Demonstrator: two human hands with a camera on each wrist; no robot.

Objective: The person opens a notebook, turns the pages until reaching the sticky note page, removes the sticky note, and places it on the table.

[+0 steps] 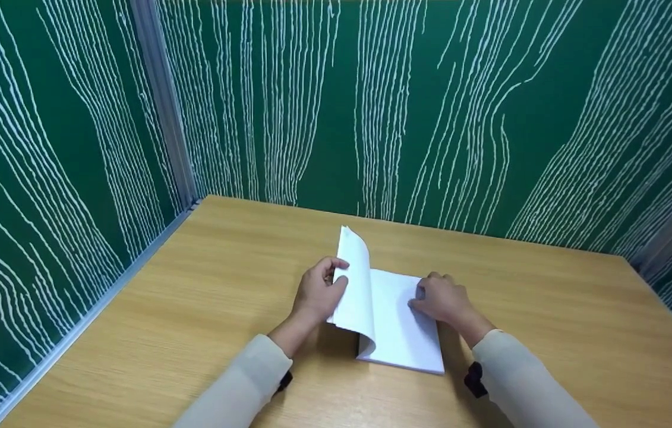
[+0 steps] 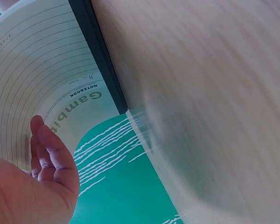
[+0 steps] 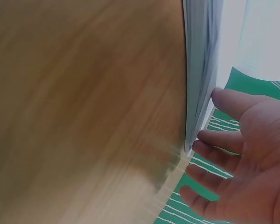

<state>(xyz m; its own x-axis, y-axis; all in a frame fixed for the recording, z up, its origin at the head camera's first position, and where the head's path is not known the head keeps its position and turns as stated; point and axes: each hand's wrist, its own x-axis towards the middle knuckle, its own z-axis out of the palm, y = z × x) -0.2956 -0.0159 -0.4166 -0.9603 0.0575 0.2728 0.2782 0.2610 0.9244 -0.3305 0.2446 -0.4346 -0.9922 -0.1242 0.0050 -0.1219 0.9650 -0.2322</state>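
A notebook lies open on the table, white pages facing up. Its left part, a curved set of leaves with the front cover, stands raised off the table. My left hand holds this part at its outer edge, thumb on the inner side and fingers behind. The left wrist view shows the lined cover, printed "Gambit" and "NOTEBOOK", beside a black spine. At the right edge, my right hand grips the page stack, thumb on the top page and fingertips along the side.
A wooden table carries the notebook. Green panels with white wavy lines stand behind it and at both sides. A metal post rises at the back left corner. Light sleeves cover both forearms, with dark bands under the wrists.
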